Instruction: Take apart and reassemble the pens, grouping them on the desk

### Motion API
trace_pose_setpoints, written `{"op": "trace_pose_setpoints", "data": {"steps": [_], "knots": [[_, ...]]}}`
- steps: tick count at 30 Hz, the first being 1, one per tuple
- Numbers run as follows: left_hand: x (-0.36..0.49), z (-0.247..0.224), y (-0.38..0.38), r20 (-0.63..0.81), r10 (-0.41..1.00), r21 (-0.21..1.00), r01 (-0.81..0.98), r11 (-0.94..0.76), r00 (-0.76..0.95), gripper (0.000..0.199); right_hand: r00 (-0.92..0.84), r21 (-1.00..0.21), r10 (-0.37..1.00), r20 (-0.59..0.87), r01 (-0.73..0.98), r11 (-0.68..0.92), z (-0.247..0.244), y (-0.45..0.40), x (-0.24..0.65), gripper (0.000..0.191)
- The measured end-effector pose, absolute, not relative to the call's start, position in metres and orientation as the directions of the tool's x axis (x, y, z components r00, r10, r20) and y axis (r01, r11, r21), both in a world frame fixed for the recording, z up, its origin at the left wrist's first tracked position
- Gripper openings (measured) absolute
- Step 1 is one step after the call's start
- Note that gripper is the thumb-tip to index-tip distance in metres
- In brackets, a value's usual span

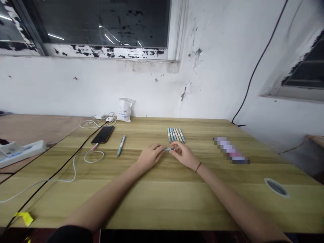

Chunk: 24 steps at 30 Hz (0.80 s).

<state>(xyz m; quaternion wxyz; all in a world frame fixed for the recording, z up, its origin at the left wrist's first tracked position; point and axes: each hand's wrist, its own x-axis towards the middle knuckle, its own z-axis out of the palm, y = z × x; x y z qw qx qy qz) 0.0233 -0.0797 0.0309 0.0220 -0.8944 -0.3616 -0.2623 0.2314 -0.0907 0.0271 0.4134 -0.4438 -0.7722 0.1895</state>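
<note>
Between my two hands, low over the wooden table [162, 199], is a light blue pen [167, 149] lying sideways. My left hand [151, 156] pinches its left end with the fingertips. The fingers of my right hand [184, 154] close round its right end, which they partly hide. Just beyond the hands lies a neat row of several pens [175, 134] in blue, white and cream, side by side. One more blue and white pen [121, 145] rests apart, to the left of my left hand.
A black phone [103, 135] with a white cable [74, 168] lies left; a black cable [53, 175] runs past it. A white packet [125, 110] stands near the wall. At right are a blurred-out item [231, 150] and a round cable hole [276, 187]. A power strip [24, 153] sits far left.
</note>
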Motion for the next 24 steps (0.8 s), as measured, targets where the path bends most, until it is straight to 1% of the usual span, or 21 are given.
{"op": "trace_pose_setpoints", "data": {"steps": [3,5,7,9,10,12,13,15,18,20,22,24], "knots": [[0.0216,0.0323,-0.0784,0.487,0.656,0.189,0.664,-0.724,0.577,0.032,-0.343,-0.598,0.805,0.485,0.542,0.591,0.0302,-0.0917,0.2310,0.018],[0.0205,0.0334,-0.0777,0.490,0.672,0.215,0.670,-0.711,0.556,0.032,-0.362,-0.577,0.796,0.486,0.551,0.603,0.0314,-0.0922,0.2308,0.019],[0.0199,0.0341,-0.0773,0.491,0.678,0.223,0.674,-0.705,0.547,0.032,-0.326,-0.616,0.810,0.488,0.529,0.584,0.0320,-0.0927,0.2306,0.017],[0.0198,0.0344,-0.0773,0.487,0.675,0.220,0.671,-0.708,0.554,0.031,-0.286,-0.663,0.824,0.490,0.492,0.565,0.0324,-0.0930,0.2304,0.027],[0.0199,0.0346,-0.0775,0.485,0.674,0.219,0.668,-0.711,0.558,0.031,-0.287,-0.669,0.824,0.488,0.484,0.564,0.0325,-0.0930,0.2304,0.027],[0.0203,0.0348,-0.0779,0.483,0.672,0.224,0.663,-0.714,0.561,0.031,-0.328,-0.647,0.816,0.477,0.497,0.578,0.0321,-0.0926,0.2304,0.015],[0.0204,0.0349,-0.0781,0.483,0.673,0.225,0.663,-0.713,0.560,0.032,-0.342,-0.633,0.812,0.473,0.508,0.584,0.0316,-0.0923,0.2304,0.015],[0.0207,0.0349,-0.0785,0.480,0.675,0.220,0.668,-0.711,0.560,0.032,-0.335,-0.631,0.814,0.474,0.515,0.580,0.0300,-0.0915,0.2304,0.014],[0.0213,0.0342,-0.0789,0.467,0.670,0.193,0.674,-0.713,0.576,0.032,-0.291,-0.658,0.819,0.494,0.491,0.571,0.0278,-0.0902,0.2305,0.022],[0.0218,0.0336,-0.0793,0.465,0.660,0.175,0.669,-0.722,0.590,0.031,-0.309,-0.633,0.816,0.488,0.518,0.575,0.0274,-0.0896,0.2310,0.018],[0.0222,0.0334,-0.0797,0.469,0.651,0.164,0.665,-0.728,0.597,0.031,-0.324,-0.590,0.821,0.470,0.576,0.566,0.0283,-0.0895,0.2319,0.026],[0.0222,0.0336,-0.0798,0.475,0.648,0.158,0.666,-0.729,0.596,0.032,-0.330,-0.562,0.820,0.467,0.606,0.563,0.0298,-0.0901,0.2328,0.023]]}}
